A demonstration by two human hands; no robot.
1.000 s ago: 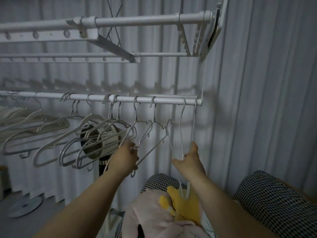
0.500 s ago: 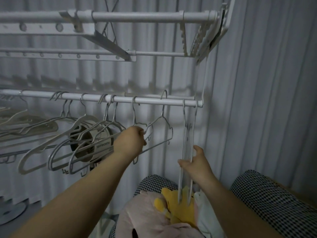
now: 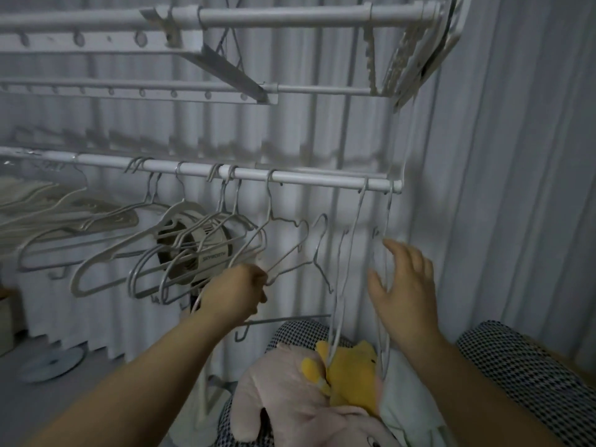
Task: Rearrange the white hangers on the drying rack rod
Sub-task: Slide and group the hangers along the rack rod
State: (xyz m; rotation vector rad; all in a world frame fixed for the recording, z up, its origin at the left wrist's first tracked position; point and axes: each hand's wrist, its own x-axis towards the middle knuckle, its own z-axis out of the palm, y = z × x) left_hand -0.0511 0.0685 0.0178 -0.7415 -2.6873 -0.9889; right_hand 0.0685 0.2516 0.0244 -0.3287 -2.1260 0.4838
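The rod crosses the view from 9 o'clock to 3 o'clock, dipping slightly toward its right end, and thin white hangers hang from it by wire hooks. Most crowd the left half at a slant, overlapping each other in front of a round fan. 1 more hangs alone near the middle. At the rod's right end, 2 hangers hang edge-on, long and narrow, reaching down to a yellow plush at 6 o'clock. 1 loose hanger is off the rod, its open hook pointing up just below the rod, at 9 o'clock from the edge-on pair. The left hand reaches up from 7 o'clock with the forearm stretched out, its fingers curled tight round the left tip of that loose hanger. The right hand is raised at 3 o'clock from the left hand, back toward the camera, fingers spread and straight, gripping nothing. It lies right against the rightmost hanger, though real contact cannot be told. A pleated curtain hangs behind.
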